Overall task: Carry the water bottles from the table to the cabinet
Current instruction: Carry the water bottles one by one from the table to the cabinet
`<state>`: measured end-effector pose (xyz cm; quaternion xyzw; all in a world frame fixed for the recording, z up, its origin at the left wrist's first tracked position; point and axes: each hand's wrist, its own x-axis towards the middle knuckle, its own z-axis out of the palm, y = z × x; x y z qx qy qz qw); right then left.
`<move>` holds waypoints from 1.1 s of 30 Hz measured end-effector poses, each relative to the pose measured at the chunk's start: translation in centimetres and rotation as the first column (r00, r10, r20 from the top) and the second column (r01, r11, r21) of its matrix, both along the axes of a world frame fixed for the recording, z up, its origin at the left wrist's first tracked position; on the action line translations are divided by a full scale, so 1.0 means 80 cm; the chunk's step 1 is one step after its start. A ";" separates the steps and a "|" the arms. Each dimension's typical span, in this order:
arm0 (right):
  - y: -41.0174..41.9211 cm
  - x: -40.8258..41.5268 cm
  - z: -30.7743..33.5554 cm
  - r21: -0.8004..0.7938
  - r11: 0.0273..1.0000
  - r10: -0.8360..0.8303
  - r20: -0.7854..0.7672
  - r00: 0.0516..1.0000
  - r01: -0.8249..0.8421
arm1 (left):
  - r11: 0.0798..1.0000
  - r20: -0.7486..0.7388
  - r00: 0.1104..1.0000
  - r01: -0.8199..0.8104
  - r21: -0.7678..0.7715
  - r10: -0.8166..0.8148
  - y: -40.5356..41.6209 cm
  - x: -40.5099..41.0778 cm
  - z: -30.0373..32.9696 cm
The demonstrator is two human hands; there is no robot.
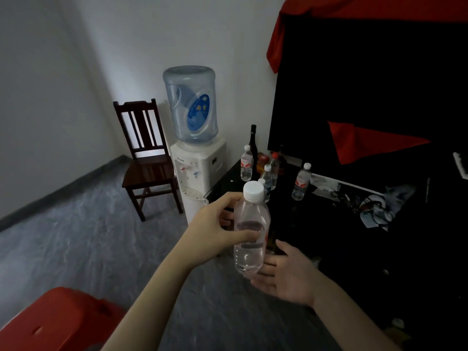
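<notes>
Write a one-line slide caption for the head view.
Left hand grips a water bottle above the open right hand, more bottles standing on the dark cabinet top beside a water dispenser.

The room was dim, its plain white walls (76, 59) meeting in a corner at the back. A dark skirting strip ran along the foot of the left wall, above a grey, marbled floor (88, 236). A dark wooden chair (145, 158) stood against the back wall, just beside a white water dispenser (200, 171) topped with a pale blue jug (191, 105) — upended, with a blue label. To the right rose a large black surface draped with red cloth (329, 11) at its top edge. A red plastic stool (58, 323) sat at the lower left.
</notes>
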<state>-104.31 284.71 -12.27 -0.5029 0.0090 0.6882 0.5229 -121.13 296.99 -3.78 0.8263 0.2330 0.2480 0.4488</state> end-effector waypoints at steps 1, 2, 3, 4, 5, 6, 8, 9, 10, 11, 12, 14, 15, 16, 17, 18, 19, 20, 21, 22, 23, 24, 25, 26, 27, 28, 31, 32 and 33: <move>0.018 0.008 -0.001 0.003 1.000 -0.013 -0.001 1.000 0.013 | 1.000 0.004 1.000 0.016 0.001 -0.016 0.022 0.010 -0.001; 0.036 0.015 -0.001 0.002 1.000 -0.031 -0.007 1.000 0.031 | 1.000 0.002 1.000 0.029 -0.002 -0.029 0.043 0.020 -0.001; 0.054 0.023 0.000 -0.003 0.999 -0.050 -0.016 0.999 0.050 | 0.999 -0.005 0.999 0.044 -0.007 -0.044 0.065 0.031 0.001; 0.071 0.031 0.002 -0.008 0.998 -0.064 -0.020 0.998 0.063 | 0.998 -0.014 0.998 0.060 -0.009 -0.060 0.085 0.042 0.002; 0.085 0.039 0.004 -0.007 0.997 -0.073 -0.022 0.997 0.073 | 0.997 -0.023 0.997 0.078 -0.010 -0.079 0.104 0.053 0.003; 0.097 0.047 0.005 -0.007 0.996 -0.088 -0.024 0.996 0.088 | 0.995 -0.032 0.994 0.103 -0.012 -0.103 0.122 0.065 0.003; 0.119 0.064 0.007 -0.005 0.990 -0.140 -0.031 0.990 0.140 | 0.986 -0.043 0.985 0.165 -0.011 -0.165 0.155 0.093 0.005; 0.128 0.072 0.008 -0.003 0.985 -0.170 -0.034 0.985 0.170 | 0.981 -0.049 0.980 0.191 -0.003 -0.191 0.169 0.108 0.005; 0.136 0.080 0.008 -0.005 0.979 -0.202 -0.037 0.979 0.202 | 0.977 -0.054 0.975 0.214 0.005 -0.214 0.181 0.123 0.004; 0.141 0.087 0.007 -0.011 0.973 -0.232 -0.045 0.972 0.232 | 0.972 -0.056 0.971 0.234 0.011 -0.233 0.189 0.137 0.003; 0.146 0.095 0.004 -0.017 0.967 -0.255 -0.050 0.966 0.254 | 0.968 -0.054 0.967 0.249 0.017 -0.248 0.196 0.150 0.000; 0.153 0.113 -0.002 -0.028 0.954 -0.301 -0.063 0.951 0.300 | 0.962 -0.051 0.961 0.272 0.004 -0.272 0.208 0.178 -0.008; 0.158 0.123 -0.005 -0.038 0.944 -0.331 -0.069 0.941 0.329 | 0.959 -0.049 0.958 0.283 -0.013 -0.283 0.215 0.191 -0.012; 0.161 0.134 -0.008 -0.054 0.933 -0.358 -0.072 0.931 0.355 | 0.956 -0.050 0.954 0.294 -0.027 -0.295 0.221 0.205 -0.016; 0.163 0.145 -0.013 -0.066 0.925 -0.379 -0.075 0.922 0.374 | 0.952 -0.060 0.950 0.304 -0.032 -0.305 0.227 0.219 -0.020; 0.165 0.157 -0.019 -0.073 0.919 -0.392 -0.078 0.917 0.387 | 0.949 -0.075 0.946 0.314 -0.030 -0.315 0.233 0.233 -0.023; 0.167 0.167 -0.025 -0.078 0.915 -0.402 -0.086 0.912 0.396 | 0.945 -0.092 0.941 0.325 -0.027 -0.327 0.237 0.248 -0.027; 0.169 0.178 -0.031 -0.082 0.910 -0.413 -0.094 0.906 0.407 | 0.941 -0.107 0.935 0.338 -0.028 -0.339 0.241 0.262 -0.030; 0.172 0.190 -0.036 -0.086 0.904 -0.426 -0.103 0.899 0.419 | 0.937 -0.119 0.929 0.349 -0.029 -0.350 0.245 0.277 -0.034; 0.175 0.204 -0.041 -0.092 0.898 -0.439 -0.107 0.892 0.431 | 0.933 -0.133 0.924 0.358 -0.028 -0.358 0.249 0.292 -0.038; 0.178 0.218 -0.046 -0.098 0.893 -0.449 -0.110 0.887 0.439 | 0.931 -0.148 0.920 0.364 -0.021 -0.363 0.253 0.307 -0.042; 0.182 0.233 -0.051 -0.103 0.890 -0.455 -0.114 0.883 0.445 | 0.929 -0.165 0.916 0.370 -0.010 -0.367 0.257 0.322 -0.044; 0.186 0.249 -0.057 -0.102 0.888 -0.458 -0.119 0.881 0.448 | 0.927 -0.179 0.912 0.374 0.001 -0.368 0.261 0.338 -0.047; 0.190 0.266 -0.061 -0.101 0.887 -0.461 -0.123 0.879 0.450 | 0.926 -0.191 0.910 0.377 0.009 -0.368 0.265 0.353 -0.049; 0.194 0.285 -0.066 -0.103 0.885 -0.465 -0.130 0.876 0.454 | 0.925 -0.205 0.907 0.379 0.017 -0.368 0.269 0.370 -0.050; 0.199 0.303 -0.070 -0.106 0.882 -0.470 -0.137 0.872 0.459 | 0.924 -0.220 0.904 0.381 0.024 -0.367 0.273 0.386 -0.053; 0.213 0.352 -0.082 -0.116 0.882 -0.470 -0.149 0.870 0.457 | 0.923 -0.269 0.893 0.384 0.033 -0.362 0.282 0.433 -0.060; 0.217 0.367 -0.087 -0.119 0.885 -0.465 -0.154 0.872 0.451 | 0.922 -0.284 0.888 0.386 0.036 -0.361 0.285 0.448 -0.063; 0.222 0.380 -0.093 -0.122 0.889 -0.456 -0.160 0.876 0.441 | 0.921 -0.300 0.883 0.389 0.037 -0.361 0.288 0.463 -0.067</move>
